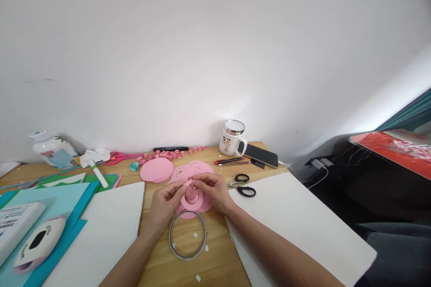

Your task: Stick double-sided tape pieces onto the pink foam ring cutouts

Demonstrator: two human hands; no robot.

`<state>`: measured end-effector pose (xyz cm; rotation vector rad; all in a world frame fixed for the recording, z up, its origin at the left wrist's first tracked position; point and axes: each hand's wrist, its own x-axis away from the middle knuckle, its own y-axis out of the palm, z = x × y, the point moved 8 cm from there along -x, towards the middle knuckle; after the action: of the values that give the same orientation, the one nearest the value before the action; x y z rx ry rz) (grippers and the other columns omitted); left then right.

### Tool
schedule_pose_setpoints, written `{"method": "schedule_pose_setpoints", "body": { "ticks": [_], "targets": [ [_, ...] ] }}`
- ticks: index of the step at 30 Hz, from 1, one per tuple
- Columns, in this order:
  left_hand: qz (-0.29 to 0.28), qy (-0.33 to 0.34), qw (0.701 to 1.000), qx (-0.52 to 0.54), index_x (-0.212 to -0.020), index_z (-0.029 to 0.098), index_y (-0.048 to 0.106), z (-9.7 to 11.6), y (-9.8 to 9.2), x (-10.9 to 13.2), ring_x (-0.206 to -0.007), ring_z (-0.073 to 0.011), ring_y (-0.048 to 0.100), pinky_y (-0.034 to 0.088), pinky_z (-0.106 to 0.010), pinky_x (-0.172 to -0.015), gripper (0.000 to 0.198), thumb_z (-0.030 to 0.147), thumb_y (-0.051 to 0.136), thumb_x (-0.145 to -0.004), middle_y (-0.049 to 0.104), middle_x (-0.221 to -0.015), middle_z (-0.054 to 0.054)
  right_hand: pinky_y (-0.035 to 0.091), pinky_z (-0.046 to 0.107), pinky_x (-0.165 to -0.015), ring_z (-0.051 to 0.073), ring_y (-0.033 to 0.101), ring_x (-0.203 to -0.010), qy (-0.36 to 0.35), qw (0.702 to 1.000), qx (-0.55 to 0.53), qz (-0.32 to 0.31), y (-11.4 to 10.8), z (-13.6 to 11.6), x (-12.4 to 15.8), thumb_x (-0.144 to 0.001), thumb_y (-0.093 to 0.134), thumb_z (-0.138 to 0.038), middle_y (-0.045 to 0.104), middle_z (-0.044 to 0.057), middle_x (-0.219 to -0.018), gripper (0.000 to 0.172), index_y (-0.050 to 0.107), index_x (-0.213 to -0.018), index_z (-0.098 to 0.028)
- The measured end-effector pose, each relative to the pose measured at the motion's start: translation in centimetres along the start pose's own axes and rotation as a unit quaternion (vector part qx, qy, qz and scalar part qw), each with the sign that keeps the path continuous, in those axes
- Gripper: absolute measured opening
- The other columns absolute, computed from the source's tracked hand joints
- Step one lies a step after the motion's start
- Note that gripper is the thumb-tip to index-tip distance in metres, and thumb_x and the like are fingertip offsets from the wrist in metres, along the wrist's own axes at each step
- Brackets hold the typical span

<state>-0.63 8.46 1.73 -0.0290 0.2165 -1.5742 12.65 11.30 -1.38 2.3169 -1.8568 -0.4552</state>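
A pink paper ring (191,206) is pinched at its far edge between my left hand (165,202) and my right hand (213,189). The fingertips of both hands meet close together on it. Under and behind the ring lie more pink paper cutouts (206,168), some with curved slits. A stack of pink paper discs (156,169) sits to the left of them. Nearer to me, a roll of tape (172,242) lies flat on the wooden table, with several small whitish pieces (198,278) around it. Black-handled scissors (247,192) rest just right of my right hand.
Small pink rolled pieces (168,154) and a black marker (171,149) lie at the back. A white mug (230,141) and a phone (261,156) stand near the wall. White boards (299,219) flank the work area; coloured sheets (60,197) and a bottle (54,150) are left.
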Motion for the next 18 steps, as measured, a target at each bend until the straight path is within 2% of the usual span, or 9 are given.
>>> {"method": "schedule_pose_setpoints", "body": {
  "ticks": [5,10,15,18],
  "targets": [
    [-0.011,-0.013,1.000,-0.001,-0.082,0.016,0.073,-0.54,0.27,0.08,-0.069,-0.0193,0.063,0.049,-0.026,-0.064,0.023,0.031,0.062,-0.070,0.072,-0.077,-0.006,0.049,0.024,-0.057,0.012,0.060,-0.056,0.005,0.999,-0.044,0.002,0.05,0.10,-0.03,-0.061,0.073,-0.028,0.066,0.000,-0.062,0.018,0.064,-0.072,-0.017],
    [-0.015,-0.022,1.000,0.006,-0.081,0.016,0.072,-0.68,0.38,0.09,-0.069,-0.0182,0.061,0.048,-0.025,-0.063,0.022,0.032,0.062,-0.070,0.070,-0.072,-0.004,0.048,0.023,-0.053,0.011,0.058,-0.052,-0.005,0.999,-0.039,0.010,-0.04,-0.10,-0.09,-0.059,0.075,-0.027,0.063,-0.001,-0.058,0.017,0.063,-0.067,-0.016],
    [-0.011,-0.004,1.000,-0.004,-0.070,0.015,0.070,-0.13,0.21,0.00,-0.070,-0.0191,0.060,0.048,-0.027,-0.069,0.022,0.035,0.060,-0.072,0.066,-0.064,-0.004,0.050,0.025,-0.064,0.013,0.062,-0.065,0.000,1.000,-0.014,0.006,0.02,-0.13,-0.02,-0.067,0.069,-0.031,0.068,0.002,-0.070,0.021,0.068,-0.083,-0.018],
    [-0.007,0.002,1.000,-0.004,-0.068,0.016,0.070,0.11,0.11,-0.01,-0.072,-0.0197,0.061,0.047,-0.028,-0.073,0.022,0.034,0.060,-0.072,0.066,-0.063,-0.004,0.051,0.026,-0.065,0.013,0.063,-0.067,0.013,1.000,-0.001,-0.002,0.07,0.08,0.01,-0.069,0.067,-0.031,0.069,0.003,-0.074,0.023,0.069,-0.088,-0.018]
  ]
}}
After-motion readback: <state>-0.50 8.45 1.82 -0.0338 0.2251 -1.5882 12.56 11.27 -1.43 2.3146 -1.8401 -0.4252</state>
